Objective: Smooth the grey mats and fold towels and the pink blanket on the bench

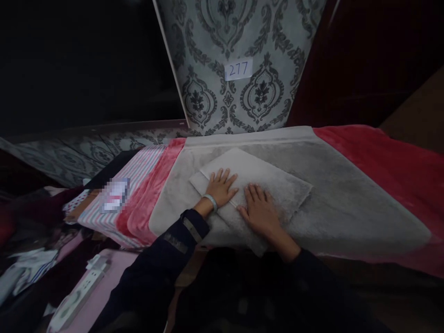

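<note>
A folded light-grey fleece cloth (277,180) lies at a slant on a larger grey cloth (329,185), its lower corner hanging over the front edge. Flat on its left part rests my left hand (220,187), fingers spread, with a band around the wrist. My right hand (261,210) presses on the cloth's middle near a fold line, palm down and fingers stretched out. Neither hand grips anything. The underside of the folded cloth is hidden.
Red plush fabric (374,157) covers the surface on the right, and a striped cloth (138,171) the left. A blurred-out flat object (115,196) lies there. At lower left is a power strip (81,293). A large dark screen (86,64) stands behind.
</note>
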Tool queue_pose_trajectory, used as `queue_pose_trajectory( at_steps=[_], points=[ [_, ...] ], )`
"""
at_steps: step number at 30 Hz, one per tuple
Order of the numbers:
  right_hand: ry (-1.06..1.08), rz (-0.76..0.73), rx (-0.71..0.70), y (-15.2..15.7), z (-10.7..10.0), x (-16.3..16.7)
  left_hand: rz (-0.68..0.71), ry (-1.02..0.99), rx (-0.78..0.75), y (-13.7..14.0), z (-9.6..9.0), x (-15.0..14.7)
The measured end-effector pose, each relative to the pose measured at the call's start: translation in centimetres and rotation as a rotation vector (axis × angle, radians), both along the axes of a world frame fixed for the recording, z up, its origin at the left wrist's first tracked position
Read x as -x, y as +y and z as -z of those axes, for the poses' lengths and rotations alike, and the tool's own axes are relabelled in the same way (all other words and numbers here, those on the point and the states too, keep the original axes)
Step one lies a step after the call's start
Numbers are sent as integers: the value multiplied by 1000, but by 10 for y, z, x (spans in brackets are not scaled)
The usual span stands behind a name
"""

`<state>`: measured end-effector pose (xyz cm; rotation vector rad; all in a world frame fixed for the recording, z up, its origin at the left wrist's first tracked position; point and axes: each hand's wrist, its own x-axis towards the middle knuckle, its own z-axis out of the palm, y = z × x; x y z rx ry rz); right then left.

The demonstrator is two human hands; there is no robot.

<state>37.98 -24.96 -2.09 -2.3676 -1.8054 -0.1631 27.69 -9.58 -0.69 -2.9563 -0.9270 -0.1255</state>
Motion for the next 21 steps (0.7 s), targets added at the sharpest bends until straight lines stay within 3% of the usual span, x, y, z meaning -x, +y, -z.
queue_pose_trajectory(
  at_steps=[5,8,11,14,16,19,21],
  points=[
    [-11,-3,8,-1,3,-5,-246,9,46,46,-6,37],
    [-2,-3,4,0,2,-3,-320,24,100,63,-12,54],
    [11,-5,-12,0,1,-1,-362,36,142,66,-20,61],
    [17,-10,-15,-1,-1,-1,-444,14,128,50,-26,58],
    [18,-9,-15,0,-1,-2,-386,-12,63,29,-23,53],
    [16,-10,-37,-1,0,-4,-93,-2,10,-5,-11,49],
    [16,-13,-52,-1,1,-4,-7,7,24,-20,-1,50]
  ],
)
